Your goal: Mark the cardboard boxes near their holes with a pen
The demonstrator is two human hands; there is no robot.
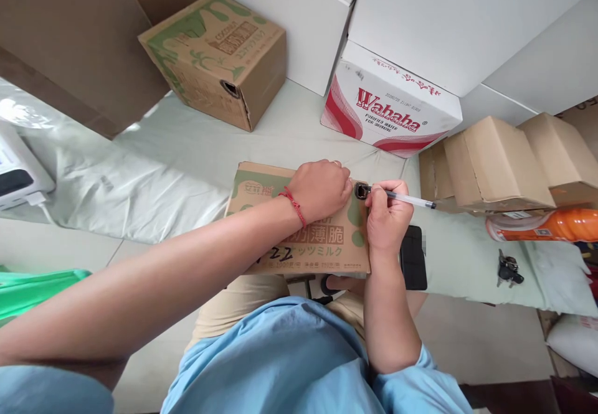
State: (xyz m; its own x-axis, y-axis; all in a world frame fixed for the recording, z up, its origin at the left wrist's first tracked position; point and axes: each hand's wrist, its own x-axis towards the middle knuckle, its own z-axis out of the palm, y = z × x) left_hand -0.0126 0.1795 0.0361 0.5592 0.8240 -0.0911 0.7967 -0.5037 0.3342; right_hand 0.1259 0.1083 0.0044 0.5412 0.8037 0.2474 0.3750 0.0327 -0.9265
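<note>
A brown and green cardboard box [275, 264] with dark handwritten marks lies right before me, at the edge of the covered surface. My left hand [322, 187], a red cord bracelet at its wrist, rests on top of the box with curled fingers at its right part; the fingertips are partly hidden. In my right hand [389, 211] a pen [415, 201] with black and clear parts is pinched between thumb and fingers. Its black end points left to a dark-rimmed hole [361, 191] in the box, close to my left fingertips. Whether the tip touches the cardboard cannot be made out.
Behind stand a similar carton [219, 59] and a white-red Wahaha water carton [387, 106]. Plain brown boxes [495, 165], an orange bottle [546, 225] and keys [509, 269] are on the right. A black phone-like object [413, 258] lies beside my right forearm. A white device [21, 165] sits left.
</note>
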